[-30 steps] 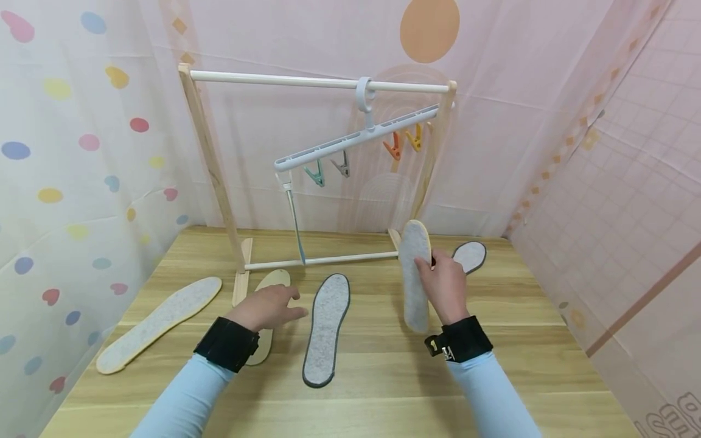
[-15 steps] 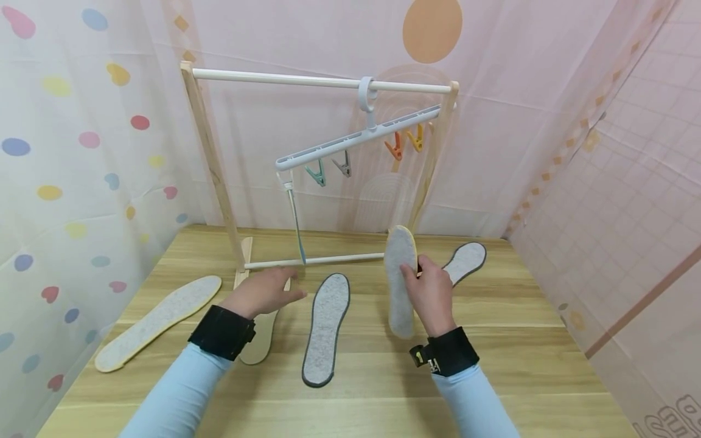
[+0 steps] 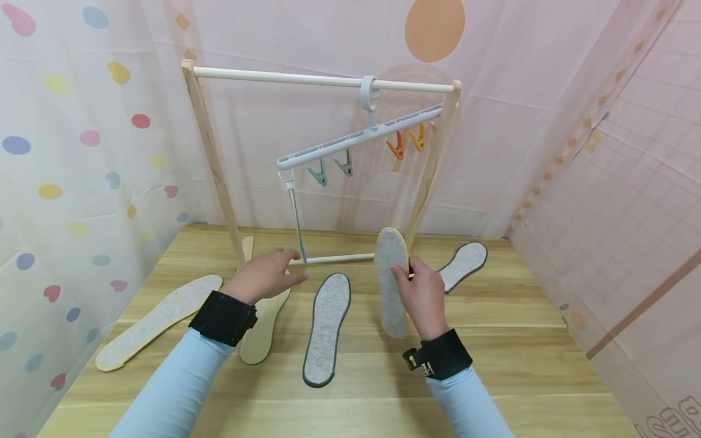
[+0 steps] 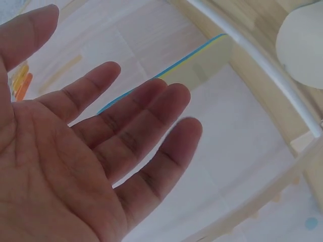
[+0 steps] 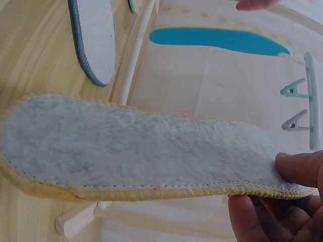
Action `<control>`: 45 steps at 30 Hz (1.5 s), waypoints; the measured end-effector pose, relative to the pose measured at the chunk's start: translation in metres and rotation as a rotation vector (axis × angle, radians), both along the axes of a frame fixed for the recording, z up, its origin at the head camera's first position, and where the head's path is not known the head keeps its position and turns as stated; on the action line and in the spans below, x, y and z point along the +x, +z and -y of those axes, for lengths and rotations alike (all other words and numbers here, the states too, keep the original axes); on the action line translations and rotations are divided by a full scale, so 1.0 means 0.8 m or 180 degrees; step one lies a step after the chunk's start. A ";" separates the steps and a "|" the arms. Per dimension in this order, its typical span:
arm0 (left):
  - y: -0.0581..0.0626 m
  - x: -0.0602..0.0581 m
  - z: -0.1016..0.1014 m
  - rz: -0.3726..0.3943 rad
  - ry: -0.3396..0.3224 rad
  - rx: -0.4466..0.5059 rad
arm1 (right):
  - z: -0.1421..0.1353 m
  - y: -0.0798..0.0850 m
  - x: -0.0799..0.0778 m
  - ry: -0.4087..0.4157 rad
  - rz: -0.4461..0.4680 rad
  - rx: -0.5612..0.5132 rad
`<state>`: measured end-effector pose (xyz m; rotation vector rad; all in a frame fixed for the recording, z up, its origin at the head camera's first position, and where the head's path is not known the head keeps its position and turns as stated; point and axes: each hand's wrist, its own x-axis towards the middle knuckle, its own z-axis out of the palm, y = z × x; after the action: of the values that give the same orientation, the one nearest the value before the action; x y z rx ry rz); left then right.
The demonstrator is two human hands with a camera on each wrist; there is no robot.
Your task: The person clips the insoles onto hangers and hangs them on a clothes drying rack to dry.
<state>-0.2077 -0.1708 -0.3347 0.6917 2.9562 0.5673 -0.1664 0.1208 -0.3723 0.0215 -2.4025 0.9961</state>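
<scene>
My right hand (image 3: 424,298) pinches a grey felt insole (image 3: 390,304) with a yellow stitched edge, thumb on its felt face, and holds it upright above the table. In the right wrist view its felt face spreads across the frame. My left hand (image 3: 263,277) hovers with fingers extended and holds nothing; in the left wrist view its palm shows bare. Beneath it lies a cream insole (image 3: 259,337), partly hidden by the hand. From the left end of a tilted pale hanger (image 3: 345,142) hangs an insole with a blue face (image 5: 217,39), seen edge-on in the head view.
A wooden rack (image 3: 210,152) with a white top bar (image 3: 274,76) carries the hanger. Teal (image 3: 318,174), grey (image 3: 345,165), orange (image 3: 397,147) and yellow clips (image 3: 418,138) hang from it. Dark-edged insoles (image 3: 327,331) and a yellow-edged one (image 3: 159,322) lie on the table.
My right hand has moved left with the felt insole, uncovering more of the dark-edged insole at the right. My left hand has shifted slightly up towards the rack.
</scene>
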 end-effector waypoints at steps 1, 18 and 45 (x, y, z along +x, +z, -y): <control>0.003 0.000 -0.001 -0.0004 0.0007 0.0010 | 0.001 0.000 0.000 0.0016 -0.0002 -0.0019; 0.043 -0.014 -0.025 -0.0168 0.0174 0.0145 | 0.023 0.000 -0.001 0.0118 -0.0167 -0.0089; 0.094 -0.051 -0.073 -0.0477 0.0842 0.0605 | 0.042 0.000 -0.004 0.0140 0.0038 -0.0152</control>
<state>-0.2484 -0.1124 -0.2597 0.3690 3.1884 0.8604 -0.1695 0.0871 -0.3722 0.0514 -2.3975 1.0764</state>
